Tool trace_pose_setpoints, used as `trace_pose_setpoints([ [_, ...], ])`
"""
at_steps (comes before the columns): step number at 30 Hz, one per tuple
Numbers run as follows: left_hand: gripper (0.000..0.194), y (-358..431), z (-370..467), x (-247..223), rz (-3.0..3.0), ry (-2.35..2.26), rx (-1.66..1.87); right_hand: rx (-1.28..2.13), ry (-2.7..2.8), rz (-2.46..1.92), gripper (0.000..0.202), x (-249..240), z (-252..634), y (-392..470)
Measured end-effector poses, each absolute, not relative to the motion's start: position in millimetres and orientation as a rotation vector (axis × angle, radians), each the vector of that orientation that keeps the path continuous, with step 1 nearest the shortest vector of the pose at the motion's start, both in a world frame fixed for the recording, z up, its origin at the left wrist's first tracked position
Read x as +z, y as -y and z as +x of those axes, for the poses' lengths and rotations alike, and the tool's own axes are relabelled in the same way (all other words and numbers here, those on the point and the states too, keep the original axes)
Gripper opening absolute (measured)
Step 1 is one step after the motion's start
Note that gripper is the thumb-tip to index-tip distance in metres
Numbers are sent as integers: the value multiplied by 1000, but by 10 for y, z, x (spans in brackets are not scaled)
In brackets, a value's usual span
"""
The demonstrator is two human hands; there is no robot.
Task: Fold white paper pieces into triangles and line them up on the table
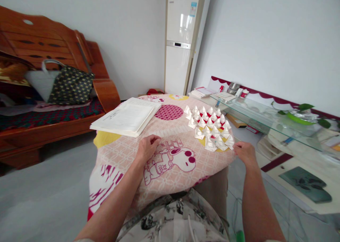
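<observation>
A small table under a pink cartoon-print cloth (170, 171) stands in front of me. My left hand (147, 148) rests on the cloth with its fingers curled, close to the near edge of a stack of white paper sheets (126, 116). My right hand (245, 152) lies at the right edge of the table, its fingertips touching the nearest of several folded white paper pieces (211, 128) set in rows. Neither hand visibly holds anything.
A wooden bench (47, 93) with a dark patterned bag (70, 85) stands at the left. A tall white air conditioner (180, 40) is in the far corner. At the right runs a glass-topped stand (265, 118) with cups, papers and a plant. Grey floor lies at the lower left.
</observation>
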State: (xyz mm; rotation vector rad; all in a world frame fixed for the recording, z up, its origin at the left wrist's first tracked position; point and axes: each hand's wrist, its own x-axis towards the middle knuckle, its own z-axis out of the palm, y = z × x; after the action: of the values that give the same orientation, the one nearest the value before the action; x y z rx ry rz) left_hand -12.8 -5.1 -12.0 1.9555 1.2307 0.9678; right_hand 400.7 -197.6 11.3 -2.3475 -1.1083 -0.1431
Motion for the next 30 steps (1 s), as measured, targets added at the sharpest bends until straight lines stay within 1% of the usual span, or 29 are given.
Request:
trace_pose_setpoints([
  [9, 35, 56, -133, -113, 1971, -1238, 973, -189, 1132, -2437, 29, 101, 4036, 2043],
  [17, 36, 55, -134, -134, 1982, -1233, 971, -218, 1173, -2404, 27, 101, 4039, 2011],
  [24, 35, 42, -125, -121, 1965, -1225, 949, -174, 1169, -2418, 26, 154, 3998, 2000],
  [28, 29, 230, -129, 9, 2012, -1181, 1040, -171, 1058, -2312, 31, 321, 3815, 2055],
  [29, 27, 351, -123, 63, 2046, -1133, 1080, -131, 1049, -2230, 33, 367, 3703, 2068],
  [30, 25, 502, -112, 115, 2096, -1057, 1095, -18, 1068, -2124, 36, 406, 3557, 2080],
])
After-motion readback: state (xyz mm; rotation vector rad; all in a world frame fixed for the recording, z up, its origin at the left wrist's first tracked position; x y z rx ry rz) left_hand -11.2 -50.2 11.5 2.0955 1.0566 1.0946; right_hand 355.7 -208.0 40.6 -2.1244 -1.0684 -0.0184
